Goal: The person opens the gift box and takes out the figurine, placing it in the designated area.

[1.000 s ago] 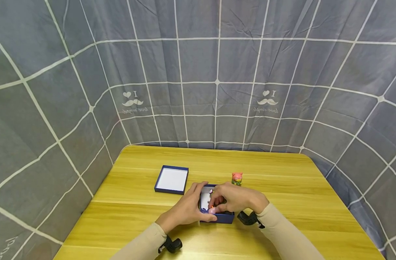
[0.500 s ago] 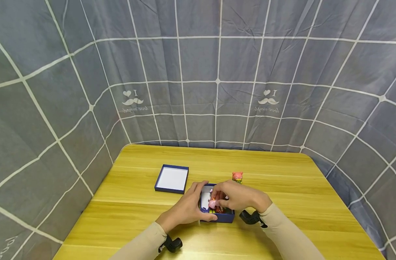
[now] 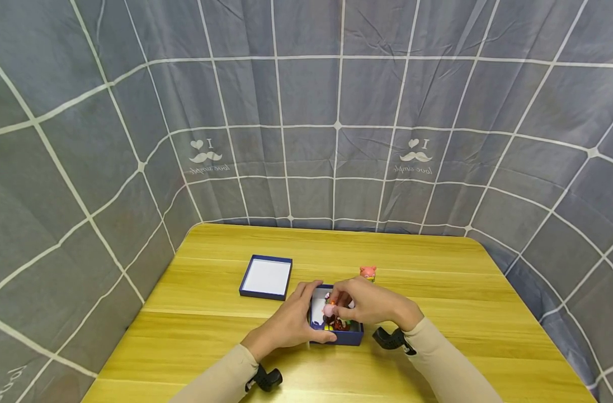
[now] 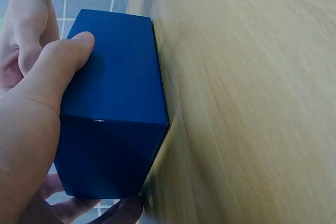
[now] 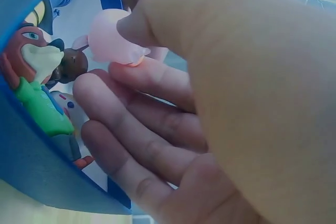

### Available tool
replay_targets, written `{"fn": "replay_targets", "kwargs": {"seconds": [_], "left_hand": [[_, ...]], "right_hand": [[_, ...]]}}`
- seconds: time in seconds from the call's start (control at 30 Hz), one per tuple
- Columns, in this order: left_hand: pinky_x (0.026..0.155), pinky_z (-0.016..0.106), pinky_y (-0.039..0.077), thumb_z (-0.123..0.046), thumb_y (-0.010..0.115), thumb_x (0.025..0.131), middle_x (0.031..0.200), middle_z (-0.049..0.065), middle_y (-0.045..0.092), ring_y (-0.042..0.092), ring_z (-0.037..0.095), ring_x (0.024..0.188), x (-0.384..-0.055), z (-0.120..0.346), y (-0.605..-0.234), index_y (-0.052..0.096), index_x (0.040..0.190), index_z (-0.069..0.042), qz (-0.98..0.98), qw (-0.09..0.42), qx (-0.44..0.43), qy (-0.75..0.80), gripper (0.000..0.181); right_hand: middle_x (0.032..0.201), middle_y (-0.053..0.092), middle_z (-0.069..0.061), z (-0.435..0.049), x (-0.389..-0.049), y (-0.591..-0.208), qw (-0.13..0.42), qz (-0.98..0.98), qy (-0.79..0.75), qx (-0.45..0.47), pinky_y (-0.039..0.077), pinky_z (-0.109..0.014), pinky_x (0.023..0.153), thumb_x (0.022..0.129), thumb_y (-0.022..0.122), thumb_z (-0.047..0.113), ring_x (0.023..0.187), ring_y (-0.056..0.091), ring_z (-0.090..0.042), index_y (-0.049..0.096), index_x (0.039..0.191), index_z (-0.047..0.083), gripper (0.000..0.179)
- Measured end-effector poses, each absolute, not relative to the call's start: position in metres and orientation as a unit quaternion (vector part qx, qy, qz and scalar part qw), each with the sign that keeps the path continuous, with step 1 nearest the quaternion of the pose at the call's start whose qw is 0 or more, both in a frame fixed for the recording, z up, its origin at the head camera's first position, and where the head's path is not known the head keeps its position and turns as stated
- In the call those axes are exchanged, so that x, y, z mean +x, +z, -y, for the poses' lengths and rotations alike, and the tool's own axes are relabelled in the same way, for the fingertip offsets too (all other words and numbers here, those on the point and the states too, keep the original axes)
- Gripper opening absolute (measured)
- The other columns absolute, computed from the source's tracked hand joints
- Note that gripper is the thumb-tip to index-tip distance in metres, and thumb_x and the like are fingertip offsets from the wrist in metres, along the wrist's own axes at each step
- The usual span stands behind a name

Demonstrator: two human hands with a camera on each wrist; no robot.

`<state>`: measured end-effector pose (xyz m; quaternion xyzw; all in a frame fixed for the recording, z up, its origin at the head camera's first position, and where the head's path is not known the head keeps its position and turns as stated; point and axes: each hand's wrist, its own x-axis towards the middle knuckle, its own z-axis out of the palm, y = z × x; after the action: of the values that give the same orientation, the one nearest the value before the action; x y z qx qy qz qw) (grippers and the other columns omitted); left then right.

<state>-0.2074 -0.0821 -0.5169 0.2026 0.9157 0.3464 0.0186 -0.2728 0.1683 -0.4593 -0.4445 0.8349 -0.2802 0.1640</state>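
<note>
An open blue box (image 3: 349, 338) with a white inside stands near the table's front. My left hand (image 3: 284, 324) grips its left end, the thumb on the near wall and the fingers reaching round to the far side. Between thumb and forefinger, my right hand (image 3: 371, 302) pinches a small rounded pink toy figure (image 5: 107, 38) over the box. Inside lie several toy figures, among them a fox figure in a green shirt (image 5: 46, 106) and a dark brown figure head (image 5: 72, 65). The pink figure's lower part is hidden by the fingers.
A shallow blue lid (image 3: 263, 296) with a white inside lies left of the box, farther back. Just beyond my right hand stands a pink pig-like toy (image 3: 368, 272), partly covered. A grey curtain with white lines (image 3: 306, 151) hangs behind the wooden table (image 3: 437, 268).
My right hand has drawn the pink figure away from the box's near wall, up and back, uncovering more toys inside. My left hand keeps its grip on the box.
</note>
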Motion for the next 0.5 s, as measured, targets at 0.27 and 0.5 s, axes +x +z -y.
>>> {"fn": "replay_targets", "kwargs": {"seconds": [0.27,0.5], "left_hand": [[0.111,0.049,0.063,-0.063,0.102,0.085,0.165,0.02,0.055,0.067,0.026,0.13,-0.2072,0.0812,-0.517,0.038,0.178,-0.005,-0.917,0.015,0.203,0.342,0.127],[0.113,0.052,0.062,-0.063,0.102,0.085,0.167,0.02,0.054,0.067,0.027,0.134,-0.2074,0.0806,-0.5172,0.037,0.178,-0.006,-0.916,0.02,0.2,0.346,0.127]], "right_hand": [[0.105,0.086,0.002,-0.172,-0.2741,-0.4602,0.145,-0.835,-0.303,-0.436,0.069,-0.026,0.089,0.109,0.079,0.015,0.097,0.081,-0.003,0.078,0.11,0.012,0.004],[0.102,0.086,0.004,-0.1753,-0.2759,-0.4628,0.147,-0.836,-0.322,-0.42,0.069,-0.025,0.09,0.103,0.082,0.01,0.095,0.079,0.001,0.077,0.108,0.012,0.007]]}}
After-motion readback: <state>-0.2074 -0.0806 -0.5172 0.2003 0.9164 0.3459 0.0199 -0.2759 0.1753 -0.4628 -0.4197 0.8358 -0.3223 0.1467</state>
